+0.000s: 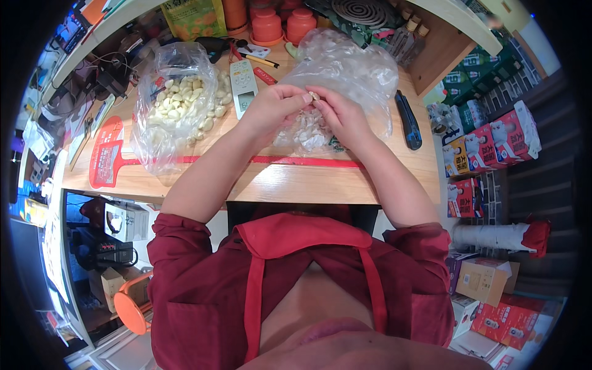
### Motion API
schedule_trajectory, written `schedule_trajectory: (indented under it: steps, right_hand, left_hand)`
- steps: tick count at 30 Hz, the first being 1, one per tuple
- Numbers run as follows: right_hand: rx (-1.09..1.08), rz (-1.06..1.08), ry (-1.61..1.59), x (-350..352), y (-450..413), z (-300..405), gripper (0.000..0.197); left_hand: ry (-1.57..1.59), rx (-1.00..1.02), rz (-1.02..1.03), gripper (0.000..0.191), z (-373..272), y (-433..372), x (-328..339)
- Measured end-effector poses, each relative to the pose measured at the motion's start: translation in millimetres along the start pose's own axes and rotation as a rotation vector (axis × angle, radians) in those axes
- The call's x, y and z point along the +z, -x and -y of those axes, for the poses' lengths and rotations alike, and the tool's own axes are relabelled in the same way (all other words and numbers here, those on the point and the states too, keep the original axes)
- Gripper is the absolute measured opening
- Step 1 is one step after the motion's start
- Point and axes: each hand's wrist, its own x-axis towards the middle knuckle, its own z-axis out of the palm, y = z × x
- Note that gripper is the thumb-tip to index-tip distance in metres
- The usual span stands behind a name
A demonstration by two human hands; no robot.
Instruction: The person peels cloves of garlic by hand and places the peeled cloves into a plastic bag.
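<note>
My left hand [277, 105] and my right hand [341, 113] meet over the wooden desk, fingertips pinching a small garlic clove [314, 96] between them. Below the hands, papery garlic skins [311, 130] lie on a clear plastic bag [354, 69] that spreads behind and to the right. Peeled garlic cloves [178, 99] fill another open clear plastic bag [159, 148] on the left. Between that bag and my left hand lies a white remote control [243, 83]. Whether the pinched clove still has skin on it is hard to tell.
A black utility knife [408, 121] lies at the right of the desk. A red fly swatter [107, 155] stretches along the front edge, under the left bag. Orange lidded jars [267, 27], a mosquito coil [360, 11] and small glass bottles [407, 37] stand or lie at the back. Cables [111, 76] crowd the left.
</note>
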Motion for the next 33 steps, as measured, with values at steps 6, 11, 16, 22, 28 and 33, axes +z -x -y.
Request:
schedule_trajectory:
  steps: [6,11,16,22,28,33]
  right_hand:
    - [-0.145,-0.012,0.106,-5,-2,-1,0.028]
    - [-0.207,-0.001,0.162,-6,-2,-4,0.028]
    - [-0.226,0.016,0.248,-5,-2,-2,0.027]
    - [-0.205,0.025,0.251,-5,-1,-2,0.027]
    - [0.144,0.053,-0.207,0,-1,1,0.021]
    - [0.395,0.125,-0.596,-5,-3,8,0.02]
  left_hand:
    - [0.028,-0.042,0.014,0.014,2,-3,-5]
    - [0.057,-0.053,0.03,0.013,5,-4,-8]
    - [0.082,-0.055,-0.006,0.012,8,-5,-8]
    - [0.076,-0.049,-0.018,0.008,10,-5,-7]
    - [0.075,-0.025,-0.014,0.01,9,-6,-7]
    - [0.054,0.005,0.006,0.01,9,-7,-6]
